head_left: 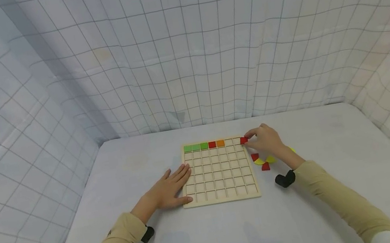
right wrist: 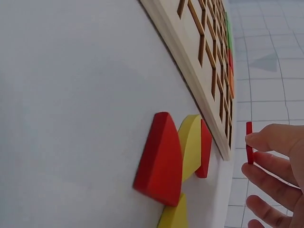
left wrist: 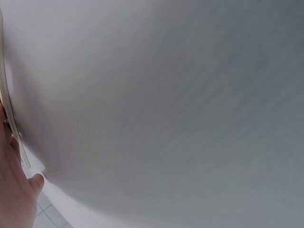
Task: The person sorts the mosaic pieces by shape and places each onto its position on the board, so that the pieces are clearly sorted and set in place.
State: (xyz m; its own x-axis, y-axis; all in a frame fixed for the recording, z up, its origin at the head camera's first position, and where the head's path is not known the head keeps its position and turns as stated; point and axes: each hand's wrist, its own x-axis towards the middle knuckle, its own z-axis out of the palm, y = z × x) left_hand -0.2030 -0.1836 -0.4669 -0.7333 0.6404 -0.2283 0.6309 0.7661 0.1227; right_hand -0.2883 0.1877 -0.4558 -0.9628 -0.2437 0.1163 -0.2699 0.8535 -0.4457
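Observation:
A pale wooden grid board (head_left: pixel 219 200) lies flat on the table. My left hand (head_left: pixel 169 189) rests over its left edge, fingers spread and fairly straight; the left wrist view shows that hand (left wrist: pixel 16 190) beside the board's rim (left wrist: pixel 7 90). Between thumb and fingertips my right hand (head_left: pixel 267 139) pinches a thin red tile (head_left: pixel 244 140) at the board's far right corner. Seen edge-on in the right wrist view, the red tile (right wrist: pixel 249 142) stands upright. Along the far row sit several green tiles (head_left: pixel 196 147), one red tile (head_left: pixel 212 145) and one orange tile (head_left: pixel 220 143).
Right of the board, below my right wrist, lie loose red pieces (right wrist: pixel 161 161) and yellow pieces (right wrist: pixel 191 147) with curved edges. The white table (head_left: pixel 139 161) backs onto hanging grid-patterned cloth (head_left: pixel 184 54), which also encloses both sides.

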